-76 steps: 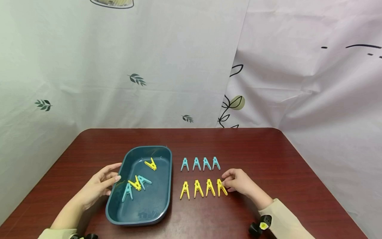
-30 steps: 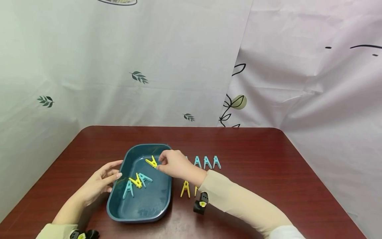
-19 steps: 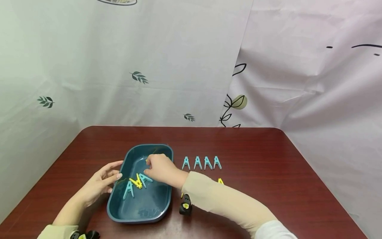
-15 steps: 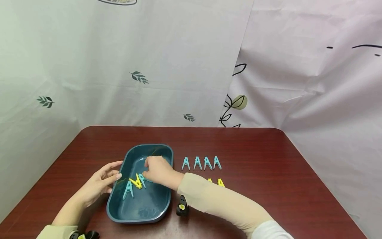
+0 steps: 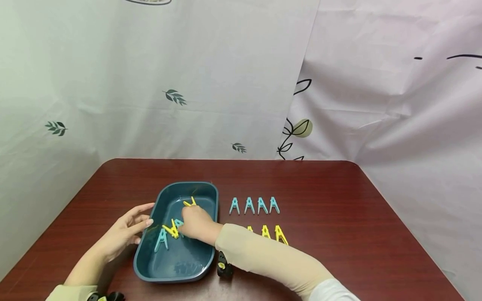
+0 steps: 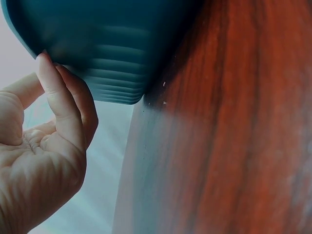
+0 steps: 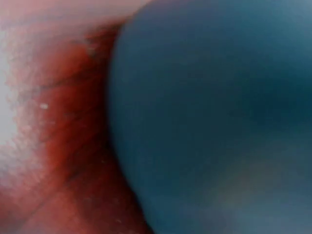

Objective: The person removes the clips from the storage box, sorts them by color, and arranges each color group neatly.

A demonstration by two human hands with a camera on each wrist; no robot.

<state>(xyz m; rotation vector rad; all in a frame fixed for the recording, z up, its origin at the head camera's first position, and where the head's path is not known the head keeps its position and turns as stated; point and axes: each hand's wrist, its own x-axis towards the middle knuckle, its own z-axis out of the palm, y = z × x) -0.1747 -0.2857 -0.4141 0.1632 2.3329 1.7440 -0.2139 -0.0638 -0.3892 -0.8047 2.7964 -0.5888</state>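
Note:
A dark blue tray (image 5: pixel 177 267) stands on the left half of the table. Thumb and fingers of my left hand (image 5: pixel 121 232) hold its left rim; the left wrist view shows the fingertips against the tray's edge. Inside lie a light blue clothes peg (image 5: pixel 162 239), a yellow peg (image 5: pixel 173 230), a second light blue peg (image 5: pixel 178 223) and, at the far end, another yellow peg (image 5: pixel 191 202). My right hand (image 5: pixel 197 223) is inside the tray, fingertips down by the second light blue peg and partly covering it. Whether they pinch it is hidden. The right wrist view is blurred.
Right of the tray, several light blue pegs (image 5: pixel 249 205) stand in a row. Nearer me is a row of yellow pegs (image 5: pixel 280 235), partly covered by my right sleeve (image 5: pixel 271 255). A pale curtain (image 5: pixel 211 83) hangs behind the table (image 5: pixel 320 192).
My right hand has left the yellow row, crossed left over the tray's rim and dropped toward the second light blue peg. My left hand keeps its place on the rim.

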